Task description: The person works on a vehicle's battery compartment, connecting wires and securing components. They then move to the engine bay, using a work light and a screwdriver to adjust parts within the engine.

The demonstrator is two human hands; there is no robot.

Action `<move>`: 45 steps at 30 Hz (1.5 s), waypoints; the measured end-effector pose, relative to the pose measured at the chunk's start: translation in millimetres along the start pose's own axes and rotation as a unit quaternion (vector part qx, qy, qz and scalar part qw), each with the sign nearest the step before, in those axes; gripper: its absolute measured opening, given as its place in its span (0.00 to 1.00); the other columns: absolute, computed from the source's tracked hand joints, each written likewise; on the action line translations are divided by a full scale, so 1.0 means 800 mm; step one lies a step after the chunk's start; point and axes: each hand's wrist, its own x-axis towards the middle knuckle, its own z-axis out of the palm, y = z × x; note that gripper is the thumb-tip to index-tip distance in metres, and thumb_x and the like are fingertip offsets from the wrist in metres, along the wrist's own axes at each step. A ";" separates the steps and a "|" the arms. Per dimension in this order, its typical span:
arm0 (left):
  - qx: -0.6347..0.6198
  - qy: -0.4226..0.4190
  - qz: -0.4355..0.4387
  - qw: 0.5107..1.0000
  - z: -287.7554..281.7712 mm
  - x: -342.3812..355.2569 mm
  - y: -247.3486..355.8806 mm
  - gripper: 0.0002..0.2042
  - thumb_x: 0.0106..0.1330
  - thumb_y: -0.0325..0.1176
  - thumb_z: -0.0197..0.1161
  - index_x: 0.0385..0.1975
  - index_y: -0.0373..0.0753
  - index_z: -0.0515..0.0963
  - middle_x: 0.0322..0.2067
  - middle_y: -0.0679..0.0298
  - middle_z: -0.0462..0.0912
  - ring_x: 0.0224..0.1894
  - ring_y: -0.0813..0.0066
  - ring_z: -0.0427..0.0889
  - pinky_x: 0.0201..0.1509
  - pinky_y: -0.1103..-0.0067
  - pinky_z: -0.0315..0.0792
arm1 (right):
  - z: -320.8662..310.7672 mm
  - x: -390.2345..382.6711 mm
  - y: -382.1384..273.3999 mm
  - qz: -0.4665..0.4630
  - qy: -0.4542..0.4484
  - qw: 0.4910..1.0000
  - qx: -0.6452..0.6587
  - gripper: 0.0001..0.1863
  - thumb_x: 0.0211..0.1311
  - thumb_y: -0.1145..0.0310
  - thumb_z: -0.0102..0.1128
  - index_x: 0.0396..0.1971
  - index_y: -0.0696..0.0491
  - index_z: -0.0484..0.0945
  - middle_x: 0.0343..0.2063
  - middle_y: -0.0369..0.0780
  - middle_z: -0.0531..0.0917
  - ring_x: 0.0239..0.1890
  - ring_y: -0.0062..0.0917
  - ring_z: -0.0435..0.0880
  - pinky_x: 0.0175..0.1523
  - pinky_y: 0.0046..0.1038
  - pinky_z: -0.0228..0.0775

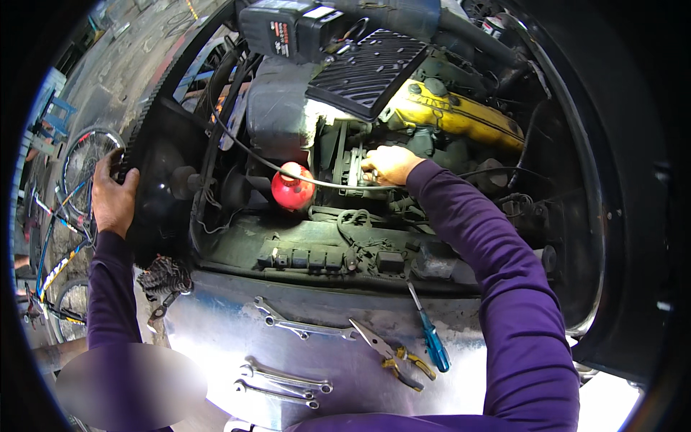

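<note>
Deep in the engine bay, my right hand reaches beside the belt pulley. Its fingers are curled and closed, and whatever lies in them is hidden. A thin grey hose runs just in front of those fingertips. To the left of them sits a round red container. My left hand is wrapped over the black ribbed edge of the car body, thumb on the inner side. Beyond my right hand lie a yellow engine cover and a black ribbed panel.
On the fender lie several wrenches, pliers with yellow-black handles and a blue-handled screwdriver. A dark rag rests at its left end. A black battery-like box sits at the far side; a bicycle stands left.
</note>
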 end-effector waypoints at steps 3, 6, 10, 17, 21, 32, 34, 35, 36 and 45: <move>-0.026 0.012 0.008 1.000 0.004 -0.002 -0.001 0.25 0.63 0.30 0.70 0.61 0.34 0.78 0.57 0.53 0.82 0.58 0.57 0.84 0.66 0.68 0.75 | -0.035 -0.007 -0.016 0.128 0.100 0.986 0.033 0.16 0.68 0.55 0.64 0.43 0.51 0.88 0.37 0.48 0.90 0.44 0.48 0.89 0.52 0.44 0.80; -0.018 0.021 0.019 0.999 0.004 0.000 0.000 0.24 0.63 0.30 0.69 0.61 0.34 0.78 0.57 0.52 0.82 0.59 0.55 0.82 0.67 0.67 0.74 | -0.086 -0.053 -0.043 0.213 0.261 0.934 0.119 0.19 0.72 0.53 0.62 0.42 0.55 0.88 0.36 0.50 0.89 0.41 0.45 0.89 0.48 0.41 0.80; 0.025 0.064 0.032 0.997 -0.007 -0.008 0.031 0.23 0.64 0.30 0.68 0.60 0.35 0.78 0.57 0.53 0.80 0.62 0.53 0.79 0.70 0.64 0.71 | -0.122 -0.154 -0.115 0.154 0.336 0.860 0.353 0.14 0.76 0.65 0.56 0.47 0.61 0.84 0.37 0.37 0.87 0.42 0.21 0.84 0.50 0.27 0.75; -0.165 -0.044 0.240 0.956 0.010 -0.134 0.217 0.21 0.53 0.24 0.69 0.50 0.39 0.82 0.54 0.52 0.81 0.60 0.48 0.79 0.66 0.59 0.73 | -0.045 -0.196 -0.145 0.155 0.130 0.931 0.303 0.15 0.76 0.66 0.56 0.51 0.60 0.83 0.40 0.44 0.87 0.45 0.34 0.86 0.55 0.34 0.76; -0.352 -0.141 0.190 0.905 0.080 -0.136 0.298 0.16 0.55 0.25 0.71 0.45 0.35 0.83 0.48 0.52 0.82 0.51 0.49 0.84 0.57 0.65 0.79 | 0.014 -0.135 -0.089 0.135 0.118 0.968 0.176 0.18 0.77 0.60 0.57 0.55 0.56 0.83 0.48 0.50 0.87 0.50 0.48 0.85 0.58 0.41 0.77; -0.260 -0.260 0.229 0.901 0.048 -0.152 0.314 0.11 0.56 0.29 0.74 0.36 0.35 0.81 0.36 0.54 0.82 0.38 0.51 0.84 0.43 0.66 0.80 | 0.053 -0.033 0.008 0.082 0.239 0.931 0.265 0.13 0.76 0.64 0.57 0.48 0.57 0.82 0.41 0.44 0.87 0.41 0.31 0.85 0.54 0.31 0.76; -0.199 -0.391 0.288 0.851 0.014 -0.189 0.309 0.14 0.55 0.33 0.76 0.38 0.37 0.82 0.40 0.56 0.83 0.45 0.54 0.84 0.48 0.65 0.78 | 0.055 -0.026 0.010 0.104 0.236 0.904 0.341 0.13 0.76 0.63 0.57 0.48 0.57 0.81 0.40 0.44 0.87 0.41 0.30 0.84 0.53 0.30 0.75; -0.196 -0.404 0.299 0.842 0.005 -0.207 0.309 0.16 0.55 0.34 0.76 0.41 0.38 0.82 0.43 0.56 0.82 0.49 0.54 0.83 0.52 0.64 0.77 | 0.055 -0.023 0.013 0.105 0.250 0.900 0.341 0.15 0.77 0.59 0.56 0.47 0.55 0.81 0.37 0.40 0.86 0.40 0.26 0.83 0.52 0.28 0.75; -0.206 -0.398 0.311 0.838 -0.002 -0.223 0.308 0.18 0.54 0.35 0.77 0.44 0.39 0.82 0.46 0.57 0.82 0.52 0.54 0.82 0.56 0.63 0.76 | 0.055 -0.019 0.016 0.137 0.251 0.885 0.367 0.15 0.78 0.59 0.55 0.47 0.54 0.82 0.35 0.39 0.85 0.39 0.24 0.82 0.51 0.27 0.74; -0.191 -0.362 0.216 0.887 -0.034 -0.324 0.304 0.16 0.58 0.33 0.73 0.46 0.41 0.82 0.44 0.59 0.78 0.47 0.59 0.80 0.47 0.67 0.77 | 0.046 0.025 0.034 0.195 0.272 0.856 0.395 0.18 0.77 0.55 0.52 0.42 0.55 0.80 0.29 0.43 0.82 0.33 0.29 0.80 0.45 0.33 0.74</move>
